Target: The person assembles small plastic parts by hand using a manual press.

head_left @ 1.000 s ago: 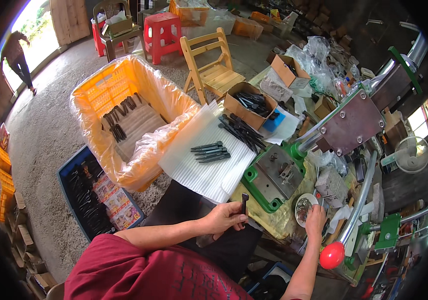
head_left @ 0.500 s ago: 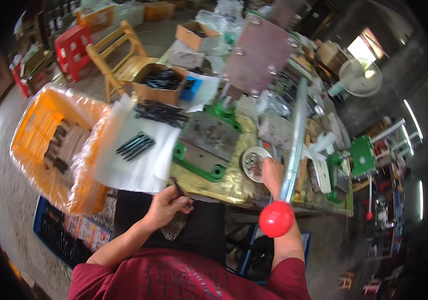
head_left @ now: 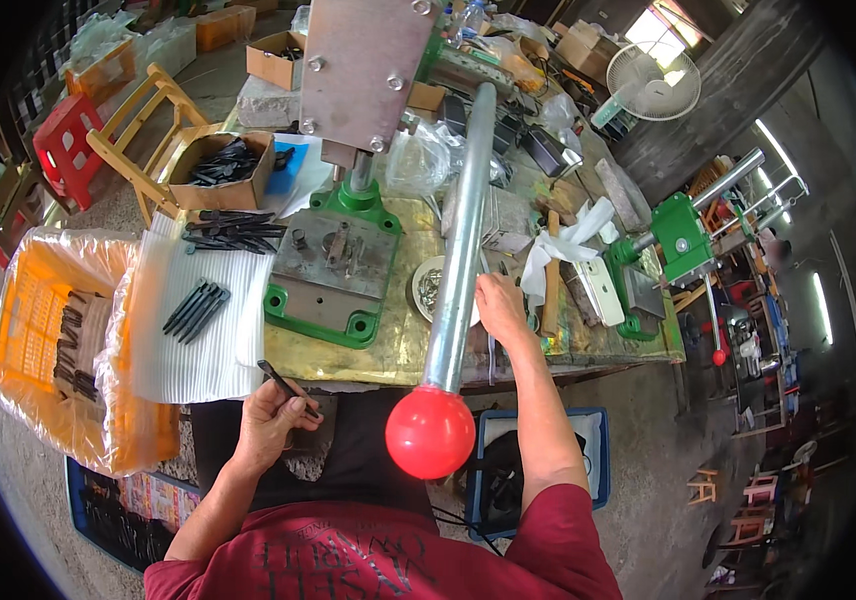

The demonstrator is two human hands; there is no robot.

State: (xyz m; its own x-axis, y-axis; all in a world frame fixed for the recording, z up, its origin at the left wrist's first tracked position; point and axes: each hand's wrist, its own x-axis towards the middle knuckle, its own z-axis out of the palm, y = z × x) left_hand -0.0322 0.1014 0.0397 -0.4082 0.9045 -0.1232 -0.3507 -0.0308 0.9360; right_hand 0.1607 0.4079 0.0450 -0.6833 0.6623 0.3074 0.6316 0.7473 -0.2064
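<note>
My left hand is closed on a slim black piece, held tilted before the table's front edge. To the right of a white bowl of small metal parts is my right hand. Its fingers are drawn together, and anything between them is hidden. Between my hands rises the hand press's steel lever with a red ball knob, covering part of the bowl. The press's green base carries a steel plate with a small fixture. Several similar black pieces lie on white foam sheet to the left.
An orange crate lined with clear plastic stands at far left. Beyond the foam is a cardboard box of black parts. A second green press stands to the right. Below the table is a blue-rimmed bin.
The whole view has shifted, so the press and lever appear further left. My right hand has drawn back from the bowl's rim. My left hand still holds the black piece, now more exposed.
</note>
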